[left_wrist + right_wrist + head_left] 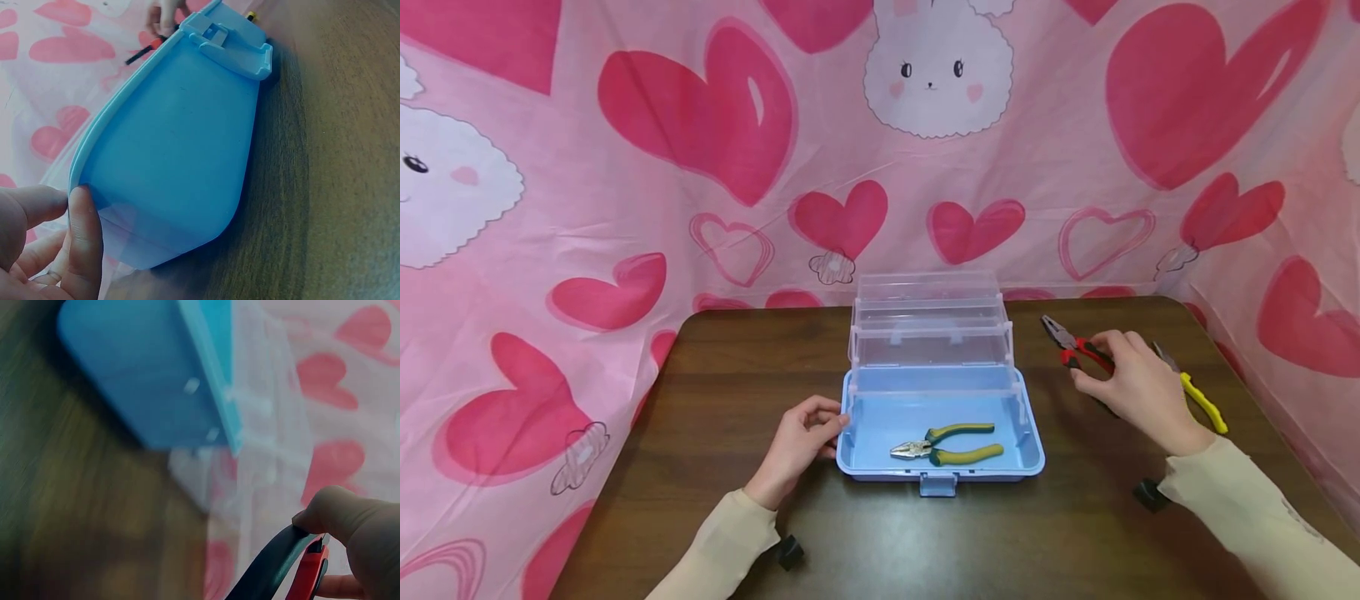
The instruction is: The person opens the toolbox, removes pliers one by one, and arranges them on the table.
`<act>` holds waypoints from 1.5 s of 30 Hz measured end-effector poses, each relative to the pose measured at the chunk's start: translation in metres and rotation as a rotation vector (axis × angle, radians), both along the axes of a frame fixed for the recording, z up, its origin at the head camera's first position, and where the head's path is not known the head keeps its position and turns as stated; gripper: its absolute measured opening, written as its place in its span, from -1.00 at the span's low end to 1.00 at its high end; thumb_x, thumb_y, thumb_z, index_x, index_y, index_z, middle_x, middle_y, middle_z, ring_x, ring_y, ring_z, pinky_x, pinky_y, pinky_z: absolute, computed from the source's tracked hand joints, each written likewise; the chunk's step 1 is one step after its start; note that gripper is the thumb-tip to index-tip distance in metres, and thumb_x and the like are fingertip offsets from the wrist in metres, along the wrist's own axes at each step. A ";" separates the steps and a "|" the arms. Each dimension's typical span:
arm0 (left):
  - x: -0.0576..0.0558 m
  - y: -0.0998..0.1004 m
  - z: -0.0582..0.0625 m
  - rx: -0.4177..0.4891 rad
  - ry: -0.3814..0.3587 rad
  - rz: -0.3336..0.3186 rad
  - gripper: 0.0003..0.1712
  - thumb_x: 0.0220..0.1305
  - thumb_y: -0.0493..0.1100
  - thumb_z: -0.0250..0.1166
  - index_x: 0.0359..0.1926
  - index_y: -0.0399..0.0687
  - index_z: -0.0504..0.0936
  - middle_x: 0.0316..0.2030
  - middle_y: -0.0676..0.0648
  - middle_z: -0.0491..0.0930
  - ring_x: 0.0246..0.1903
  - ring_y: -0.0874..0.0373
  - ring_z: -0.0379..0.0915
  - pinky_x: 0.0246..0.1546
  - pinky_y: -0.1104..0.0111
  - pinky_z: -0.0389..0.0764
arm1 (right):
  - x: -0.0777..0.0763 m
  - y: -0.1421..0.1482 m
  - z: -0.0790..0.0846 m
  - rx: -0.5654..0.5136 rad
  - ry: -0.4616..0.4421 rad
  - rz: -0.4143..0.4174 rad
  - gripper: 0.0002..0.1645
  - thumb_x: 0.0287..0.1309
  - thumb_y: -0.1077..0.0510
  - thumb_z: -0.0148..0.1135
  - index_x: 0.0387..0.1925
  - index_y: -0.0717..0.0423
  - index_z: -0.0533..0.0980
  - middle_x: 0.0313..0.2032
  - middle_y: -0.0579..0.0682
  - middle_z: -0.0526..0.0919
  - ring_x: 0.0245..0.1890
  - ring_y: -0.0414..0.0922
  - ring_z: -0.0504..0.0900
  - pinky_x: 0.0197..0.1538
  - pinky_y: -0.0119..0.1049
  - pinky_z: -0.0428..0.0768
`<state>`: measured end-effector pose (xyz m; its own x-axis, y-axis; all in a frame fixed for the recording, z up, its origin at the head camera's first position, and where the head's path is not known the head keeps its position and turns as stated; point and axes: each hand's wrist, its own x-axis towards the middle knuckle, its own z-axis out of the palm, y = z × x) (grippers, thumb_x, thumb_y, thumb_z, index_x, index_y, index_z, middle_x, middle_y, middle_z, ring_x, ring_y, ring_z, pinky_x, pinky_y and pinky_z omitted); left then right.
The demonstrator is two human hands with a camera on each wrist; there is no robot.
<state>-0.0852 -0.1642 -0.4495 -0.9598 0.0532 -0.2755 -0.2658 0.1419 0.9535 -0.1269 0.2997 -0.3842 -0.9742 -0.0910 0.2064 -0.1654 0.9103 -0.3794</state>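
A light blue toolbox point(880, 474) with a clear lid point(931, 346) raised at the back stands on the table. Inside it lie green-and-yellow pliers point(966, 457), jaws toward the left. My left hand point(797, 442) pinches the box's left rim; the left wrist view shows thumb and fingers on either side of that rim. To the right of the box, my right hand point(1138, 387) grips red-and-black pliers point(1084, 350) by the handles, their jaws toward the back left. In the right wrist view, the handles point(281, 559) show between thumb and finger.
Yellow-handled pliers point(1204, 402) lie at the table's right side, partly behind my right hand. A latch point(938, 485) hangs at the box's front. The brown wooden table point(737, 350) meets a pink heart-printed cloth point(820, 150) at the back and sides.
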 end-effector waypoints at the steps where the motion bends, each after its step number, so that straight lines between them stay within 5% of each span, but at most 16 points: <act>1: 0.000 0.000 0.000 -0.001 0.002 0.000 -0.69 0.36 -0.17 0.44 0.04 -0.22 0.65 -0.22 -0.21 0.71 -0.43 0.06 0.61 -0.39 0.33 0.73 | 0.000 0.006 -0.003 -0.003 -0.021 -0.014 -0.35 0.16 -0.02 0.45 0.10 0.35 0.46 -0.10 0.32 0.54 -0.31 0.10 0.47 -0.44 -0.05 0.44; 8: 0.000 0.000 0.000 -0.011 -0.007 -0.003 -0.69 0.36 -0.17 0.44 0.04 -0.20 0.65 -0.22 -0.19 0.72 -0.42 0.05 0.61 -0.38 0.33 0.73 | -0.006 0.047 -0.024 -0.020 -0.191 -0.149 -0.27 0.27 -0.17 0.33 0.11 0.38 0.41 -0.10 0.36 0.52 -0.27 0.20 0.53 -0.37 0.18 0.45; 20: 0.001 0.000 0.002 0.005 -0.001 -0.014 -0.65 0.37 -0.16 0.44 0.06 -0.26 0.63 -0.19 -0.23 0.70 -0.40 0.07 0.61 -0.38 0.35 0.73 | -0.016 0.076 -0.045 0.025 -0.434 -0.306 -0.34 0.21 -0.29 0.24 -0.24 0.30 0.42 -0.41 0.22 0.50 -0.44 0.17 0.48 -0.44 0.08 0.45; 45: 0.000 0.002 0.004 0.006 0.007 0.002 -0.69 0.35 -0.19 0.45 0.01 -0.26 0.66 -0.25 -0.22 0.69 -0.44 0.10 0.58 -0.43 0.36 0.70 | -0.030 0.079 -0.054 0.080 -0.457 -0.295 -0.26 0.25 -0.37 0.20 -0.33 0.30 0.39 -0.48 0.16 0.39 -0.46 0.16 0.44 -0.39 0.13 0.42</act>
